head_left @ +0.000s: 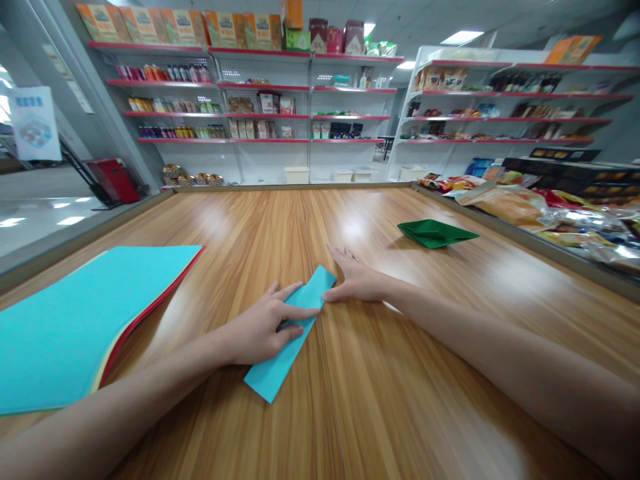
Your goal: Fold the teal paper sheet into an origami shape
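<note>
A narrow folded strip of light-blue paper (285, 363) lies slantwise on the wooden table (380, 400). My left hand (267, 325) rests on the middle of the strip, fingers spread and the index finger pointing along its right edge. At the strip's far end is my right hand (354, 279), its thumb touching the right edge and its other fingers stretched out flat on the table. Neither hand is closed around the paper.
On the left lies a stack of coloured sheets (75, 320), light blue on top. A folded green paper shape (436, 233) sits at the far right. Packaged snacks (530, 207) line the right edge; stocked shelves (265, 87) stand behind.
</note>
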Action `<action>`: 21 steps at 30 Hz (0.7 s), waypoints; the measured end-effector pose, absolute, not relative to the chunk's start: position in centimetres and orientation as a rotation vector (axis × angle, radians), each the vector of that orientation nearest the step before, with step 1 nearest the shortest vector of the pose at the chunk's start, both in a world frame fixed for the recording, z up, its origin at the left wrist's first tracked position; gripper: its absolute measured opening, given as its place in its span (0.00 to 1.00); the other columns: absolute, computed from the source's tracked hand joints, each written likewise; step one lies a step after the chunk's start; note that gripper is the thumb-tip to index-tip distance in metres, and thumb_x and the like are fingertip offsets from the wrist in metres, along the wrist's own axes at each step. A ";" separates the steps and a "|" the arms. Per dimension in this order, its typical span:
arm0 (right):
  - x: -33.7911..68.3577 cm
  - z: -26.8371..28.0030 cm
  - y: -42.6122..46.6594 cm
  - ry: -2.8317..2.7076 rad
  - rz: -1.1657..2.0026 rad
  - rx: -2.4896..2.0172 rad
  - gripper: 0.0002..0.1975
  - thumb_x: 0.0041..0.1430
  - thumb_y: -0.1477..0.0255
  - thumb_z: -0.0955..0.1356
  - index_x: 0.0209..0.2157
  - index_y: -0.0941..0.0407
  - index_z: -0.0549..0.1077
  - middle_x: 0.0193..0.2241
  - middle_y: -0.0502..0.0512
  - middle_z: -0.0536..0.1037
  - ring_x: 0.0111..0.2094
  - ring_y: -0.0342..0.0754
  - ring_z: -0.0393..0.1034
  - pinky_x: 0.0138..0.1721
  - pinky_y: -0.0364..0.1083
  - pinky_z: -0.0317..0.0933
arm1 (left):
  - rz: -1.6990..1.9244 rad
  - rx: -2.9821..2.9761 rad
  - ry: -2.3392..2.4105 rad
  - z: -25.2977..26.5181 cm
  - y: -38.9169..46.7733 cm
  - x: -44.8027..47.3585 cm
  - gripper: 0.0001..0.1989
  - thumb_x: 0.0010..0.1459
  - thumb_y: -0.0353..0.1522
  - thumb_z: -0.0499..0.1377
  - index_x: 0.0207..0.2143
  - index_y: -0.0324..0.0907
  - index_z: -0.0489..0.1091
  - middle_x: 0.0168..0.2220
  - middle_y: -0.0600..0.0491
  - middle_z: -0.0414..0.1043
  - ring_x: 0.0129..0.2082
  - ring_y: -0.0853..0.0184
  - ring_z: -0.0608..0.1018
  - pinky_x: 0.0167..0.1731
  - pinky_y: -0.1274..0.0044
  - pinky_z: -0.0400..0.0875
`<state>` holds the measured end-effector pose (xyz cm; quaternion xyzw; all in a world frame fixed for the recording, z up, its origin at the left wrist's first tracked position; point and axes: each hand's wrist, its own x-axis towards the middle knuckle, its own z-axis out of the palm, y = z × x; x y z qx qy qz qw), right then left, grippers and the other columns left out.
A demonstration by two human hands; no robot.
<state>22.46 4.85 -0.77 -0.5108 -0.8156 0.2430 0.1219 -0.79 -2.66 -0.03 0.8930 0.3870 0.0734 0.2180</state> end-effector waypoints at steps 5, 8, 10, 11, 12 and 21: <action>23.3 -0.2 5.5 -2.310 0.660 -1.593 0.59 0.42 0.56 0.73 0.65 0.61 0.37 0.65 0.69 0.38 0.65 0.63 0.27 0.62 0.60 0.33 | 0.213 2.510 1.070 0.2 -2.7 -0.8 0.21 0.61 0.32 0.52 0.57 0.55 0.62 0.64 0.50 0.51 0.65 0.54 0.48 0.59 0.54 0.43; 24.3 -0.5 6.8 -2.254 0.656 -1.610 0.60 0.39 0.56 0.74 0.65 0.61 0.38 0.65 0.69 0.40 0.65 0.64 0.30 0.62 0.61 0.37 | 0.222 2.507 1.077 0.3 -2.8 -0.9 0.21 0.61 0.33 0.52 0.56 0.56 0.63 0.64 0.49 0.52 0.65 0.53 0.48 0.59 0.53 0.45; 24.9 -1.1 7.9 -2.242 0.571 -1.531 0.53 0.42 0.61 0.73 0.65 0.60 0.45 0.64 0.68 0.48 0.64 0.62 0.39 0.61 0.59 0.41 | 0.253 2.515 1.094 0.1 -2.9 -1.0 0.21 0.60 0.33 0.53 0.55 0.56 0.64 0.64 0.49 0.52 0.64 0.52 0.50 0.58 0.54 0.48; 25.1 -1.5 8.5 -2.195 0.468 -1.468 0.45 0.47 0.65 0.71 0.63 0.61 0.51 0.62 0.67 0.54 0.63 0.60 0.47 0.60 0.57 0.45 | 0.288 2.522 1.116 -0.1 -2.9 -1.1 0.20 0.60 0.33 0.53 0.55 0.56 0.65 0.64 0.48 0.52 0.64 0.52 0.52 0.58 0.55 0.50; 25.2 -1.8 8.9 -2.142 0.363 -1.413 0.37 0.49 0.69 0.69 0.61 0.62 0.57 0.59 0.67 0.60 0.61 0.58 0.52 0.59 0.55 0.47 | 0.334 2.528 1.145 -0.3 -2.9 -1.2 0.20 0.60 0.34 0.53 0.55 0.55 0.66 0.63 0.47 0.53 0.63 0.52 0.54 0.57 0.57 0.52; 20.6 -1.2 3.7 -2.092 0.389 -1.251 0.15 0.60 0.66 0.64 0.26 0.59 0.77 0.32 0.58 0.76 0.37 0.47 0.69 0.41 0.46 0.60 | 0.764 2.488 1.234 -1.0 -2.5 -1.2 0.22 0.57 0.37 0.56 0.54 0.42 0.66 0.42 0.46 0.68 0.44 0.59 0.71 0.46 0.65 0.67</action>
